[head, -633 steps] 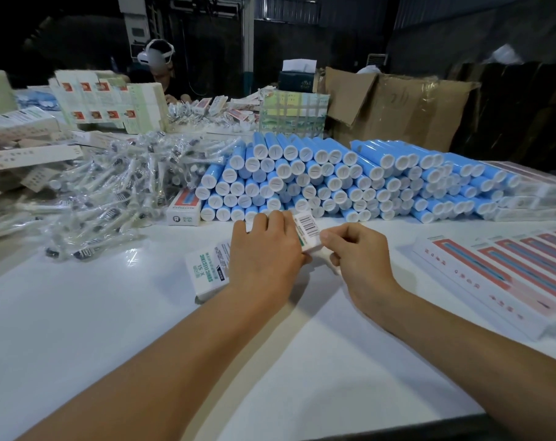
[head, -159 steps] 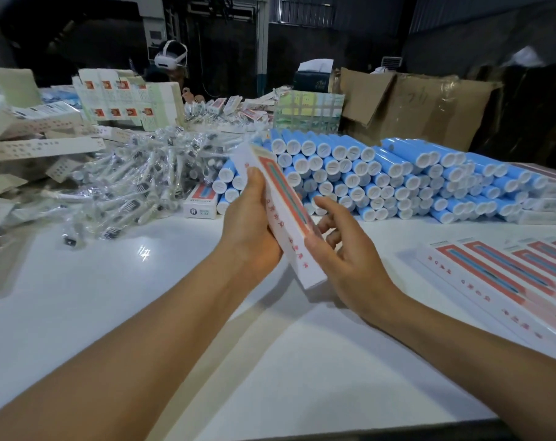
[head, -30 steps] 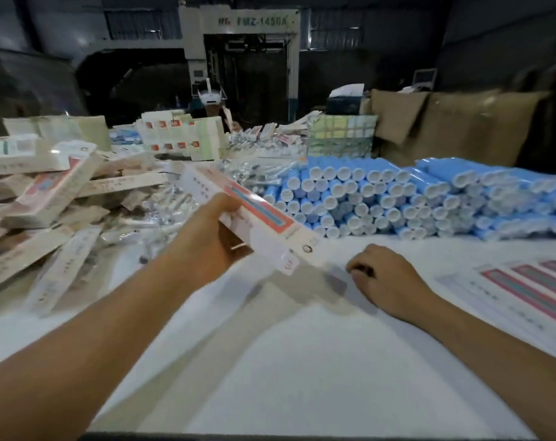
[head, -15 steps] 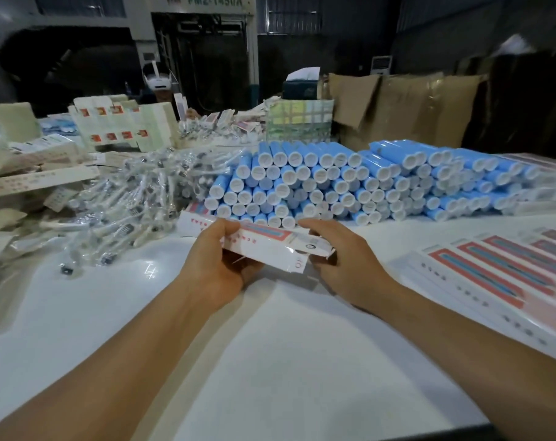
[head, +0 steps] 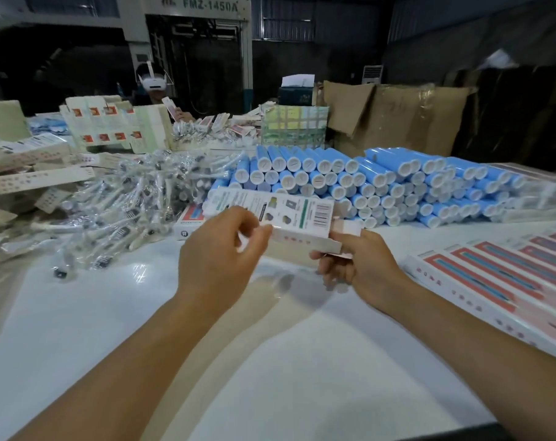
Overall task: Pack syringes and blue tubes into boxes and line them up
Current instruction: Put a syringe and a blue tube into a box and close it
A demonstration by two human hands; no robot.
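While both hands hold it clear of the tabletop (head: 270,361), the box (head: 276,214) in the head view lies lengthwise with its barcoded back up. The left hand (head: 221,256) pinches its near long edge, fingers (head: 257,232) curled round it; the right hand (head: 356,262) grips the right end, where a flap (head: 346,226) stands open.

That open end looks like the weak point. If the box tips toward it, anything already inside could slide out, though its contents cannot be seen. A hurried fold could crease the flap or leave it untucked.

Stacked blue tubes (head: 350,183) lie just behind the box, and a careless reach might set the stack rolling. Wrapped syringes (head: 127,202) are heaped to the left, finished boxes (head: 499,281) lined up at right; a sloppy placement could skew that row.
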